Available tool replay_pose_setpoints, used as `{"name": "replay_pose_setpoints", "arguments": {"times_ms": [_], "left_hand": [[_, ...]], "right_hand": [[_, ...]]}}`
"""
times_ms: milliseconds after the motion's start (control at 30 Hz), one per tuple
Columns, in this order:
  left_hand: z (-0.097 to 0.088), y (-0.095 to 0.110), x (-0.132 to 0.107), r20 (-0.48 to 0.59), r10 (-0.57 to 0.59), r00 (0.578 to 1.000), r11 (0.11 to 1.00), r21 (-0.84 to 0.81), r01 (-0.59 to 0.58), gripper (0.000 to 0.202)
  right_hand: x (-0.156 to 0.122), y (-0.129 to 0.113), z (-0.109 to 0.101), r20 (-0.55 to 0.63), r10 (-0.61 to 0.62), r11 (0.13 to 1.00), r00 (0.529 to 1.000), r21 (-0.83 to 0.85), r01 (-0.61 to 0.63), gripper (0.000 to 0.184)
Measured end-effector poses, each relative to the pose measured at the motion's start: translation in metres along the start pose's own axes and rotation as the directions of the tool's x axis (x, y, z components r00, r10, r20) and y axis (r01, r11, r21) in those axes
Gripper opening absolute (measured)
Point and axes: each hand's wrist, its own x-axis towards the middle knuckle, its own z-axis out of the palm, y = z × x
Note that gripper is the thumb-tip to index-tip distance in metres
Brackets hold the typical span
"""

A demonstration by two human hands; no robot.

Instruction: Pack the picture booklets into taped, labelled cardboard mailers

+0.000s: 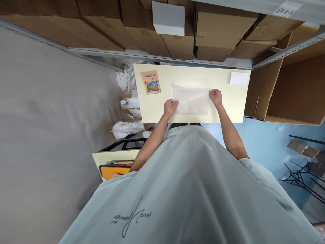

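Observation:
A thin, whitish, see-through sheet or flat bag (pixel 192 100) is spread over the pale yellow table (pixel 154 112). My left hand (pixel 170 106) pinches its left edge, thumb pointing inward. At the upper right corner, my right hand (pixel 215 97) has its fingers closed on the same sheet. To the left of my hands lies a pink booklet (pixel 151 82) with a colourful framed picture on its cover. A small white rectangular card or pad (pixel 239 78) rests near the table's right end. Whether the sheet is a single layer or a bag, I cannot tell.
Cardboard boxes (pixel 215 28) fill a metal shelf (pixel 142 55) behind the table. A large open carton (pixel 296 89) stands at the right. White plastic-wrapped bundles (pixel 128 129) lie left of the table. A side table (pixel 115 156) holds an orange item (pixel 111 172).

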Motion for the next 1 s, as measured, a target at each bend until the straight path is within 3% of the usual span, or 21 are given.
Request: {"name": "replay_pose_setpoints", "arguments": {"times_ms": [133, 233, 300, 333, 433, 500, 567, 600, 667, 767, 900, 1000], "left_hand": [[0.009, -0.012, 0.019, 0.041, -0.096, 0.995, 0.995, 0.043, 0.094, 0.036], [0.013, -0.023, 0.028, 0.056, -0.083, 0.995, 0.996, 0.033, 0.081, 0.024], [0.014, -0.03, 0.028, 0.052, -0.058, 0.997, 0.998, 0.038, 0.056, 0.014], [0.014, -0.033, 0.027, 0.026, -0.042, 0.999, 0.998, 0.04, 0.041, 0.018], [0.018, -0.035, 0.018, -0.105, 0.111, 0.988, 0.994, 0.03, -0.109, 0.063], [0.024, -0.029, 0.014, -0.068, 0.327, 0.942, 0.945, 0.037, -0.326, 0.085], [0.035, -0.019, 0.015, 0.092, 0.519, 0.85, 0.852, 0.021, -0.523, 0.092], [0.04, -0.014, 0.018, 0.16, 0.57, 0.806, 0.815, 0.01, -0.579, 0.094], [0.05, -0.009, 0.027, 0.218, 0.597, 0.772, 0.79, 0.006, -0.613, 0.098], [0.053, -0.013, 0.045, 0.23, 0.58, 0.781, 0.8, 0.02, -0.6, 0.111], [0.035, -0.026, 0.065, 0.279, 0.58, 0.765, 0.79, 0.037, -0.612, 0.135], [0.023, -0.026, 0.068, 0.27, 0.571, 0.776, 0.791, 0.075, -0.608, 0.141]], "right_hand": [[0.019, 0.003, 0.019, -0.112, 0.183, 0.98, 0.977, -0.063, -0.191, 0.005], [0.02, 0.007, 0.029, -0.136, 0.19, 0.975, 0.972, -0.089, -0.203, 0.021], [0.011, 0.009, 0.033, -0.163, 0.133, 0.973, 0.978, -0.167, -0.16, 0.038], [0.003, 0.01, 0.036, -0.179, 0.077, 0.967, 0.981, -0.227, -0.117, 0.045], [-0.029, 0.006, 0.05, -0.149, -0.134, 0.899, 0.98, -0.435, 0.057, 0.065], [-0.049, 0.001, 0.068, -0.024, -0.218, 0.83, 0.976, -0.531, 0.172, 0.076], [-0.061, -0.004, 0.09, 0.136, -0.235, 0.774, 0.962, -0.573, 0.27, 0.08], [-0.064, -0.006, 0.099, 0.206, -0.227, 0.754, 0.952, -0.581, 0.306, 0.081], [-0.063, -0.005, 0.11, 0.303, -0.21, 0.726, 0.93, -0.589, 0.356, 0.079], [-0.054, 0.008, 0.103, 0.362, -0.214, 0.702, 0.907, -0.589, 0.4, 0.081], [-0.048, 0.037, 0.068, 0.363, -0.215, 0.693, 0.906, -0.597, 0.404, 0.082], [-0.051, 0.05, 0.051, 0.329, -0.201, 0.701, 0.923, -0.609, 0.37, 0.081]]}}
